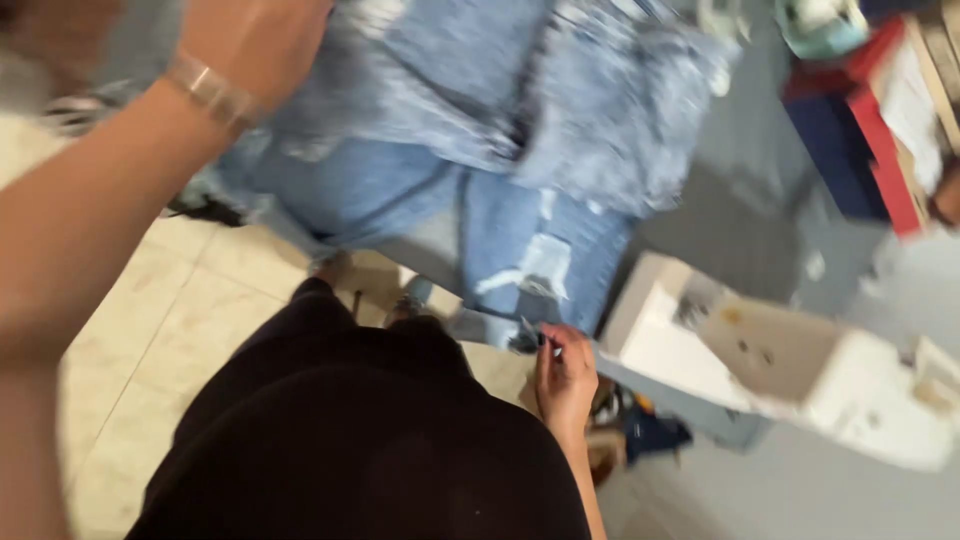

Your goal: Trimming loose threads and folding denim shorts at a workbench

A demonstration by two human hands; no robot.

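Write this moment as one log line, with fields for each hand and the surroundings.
left hand: grips top of jeans | right hand: pinches lower jeans edge | nearby: white sewing machine, grey table | image: blurred

Two hands in view: left hand (250, 45) far left, on the denim; right hand (563, 375) near centre, fingers pinched on the lower edge of the cloth.

One bracelet (212, 92), pale band, on the left wrist.

One denim garment (480, 150), light blue, ripped; blur hides whether it is a single piece or more.

One white machine (790, 365) at right on the grey worktop (760, 200).

One grey worktop.

One red-and-blue box (865, 140) far right.

One teal object (820, 25) at the far edge, too blurred to tell its kind.

One black garment (360, 440) near, on the person.

One tiled floor (160, 330), left.
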